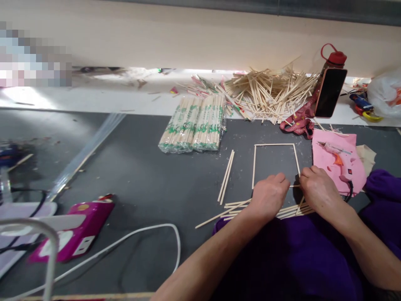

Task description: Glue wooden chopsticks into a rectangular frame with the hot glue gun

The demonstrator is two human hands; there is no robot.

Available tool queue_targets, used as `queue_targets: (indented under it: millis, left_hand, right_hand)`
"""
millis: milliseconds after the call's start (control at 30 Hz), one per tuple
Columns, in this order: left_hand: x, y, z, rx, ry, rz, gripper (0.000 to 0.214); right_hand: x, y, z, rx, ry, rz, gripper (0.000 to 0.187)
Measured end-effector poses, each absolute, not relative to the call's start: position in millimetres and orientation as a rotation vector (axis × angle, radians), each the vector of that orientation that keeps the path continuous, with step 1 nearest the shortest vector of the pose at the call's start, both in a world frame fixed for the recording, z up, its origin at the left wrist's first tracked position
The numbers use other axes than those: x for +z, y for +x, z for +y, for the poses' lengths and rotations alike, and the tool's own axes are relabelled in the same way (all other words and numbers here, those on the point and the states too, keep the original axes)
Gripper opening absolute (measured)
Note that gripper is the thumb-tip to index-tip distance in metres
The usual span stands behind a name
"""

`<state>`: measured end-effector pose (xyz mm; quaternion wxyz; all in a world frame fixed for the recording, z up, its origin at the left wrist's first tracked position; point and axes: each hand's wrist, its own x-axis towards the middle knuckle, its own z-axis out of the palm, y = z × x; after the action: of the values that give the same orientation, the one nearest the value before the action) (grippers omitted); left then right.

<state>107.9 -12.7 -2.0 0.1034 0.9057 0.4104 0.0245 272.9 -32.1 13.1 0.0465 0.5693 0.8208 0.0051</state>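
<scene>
A rectangular frame of thin wooden sticks (255, 167) lies flat on the grey table. At its near side, my left hand (271, 194) has its fingers curled closed over the near stick. My right hand (320, 190) is pinched closed by the near right corner. Between the hands a short length of the wooden stick (294, 186) shows; my fingers cover the rest. Loose wooden sticks (233, 210) lie under and beside my wrists, against my purple clothing. Two more sticks (226, 177) rest left of the frame.
A pink glue gun (340, 159) lies on a pink sheet (322, 167) at the right. Behind are wrapped chopstick packs (192, 125), a heap of sticks (272, 94), a phone (331, 93) and a red-capped bottle (338, 57). A magenta power strip (94, 221) and white cable (131, 234) occupy the left.
</scene>
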Motion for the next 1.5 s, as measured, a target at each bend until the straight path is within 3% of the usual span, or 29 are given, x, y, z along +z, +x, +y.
queue_targets:
  millis: [233,400,767,1033,1233,1500]
  left_hand:
    - [12,53,-3,0.415,2.254,1.509,0.018]
    - [8,21,-8,0.377,2.094,1.618,0.01]
    - [-16,31,-17,0.475,2.23,1.558,0.018]
    - [-17,37,-32,0.187,2.631,1.666,0.029]
    - [-17,38,-33,0.071,2.719,1.581,0.025]
    - [-20,39,-28,0.24,2.609,1.63,0.027]
  right_hand:
    - [10,276,-32,0.052,1.729,2.502,0.016]
    - [9,277,-33,0.054,1.73,2.497,0.016]
    - [8,281,-31,0.027,1.732,2.497,0.013]
    - [9,280,-32,0.007,1.754,2.508,0.011]
    - [7,280,-32,0.045,1.775,2.541,0.01]
    - [8,280,-32,0.02,1.776,2.525,0.011]
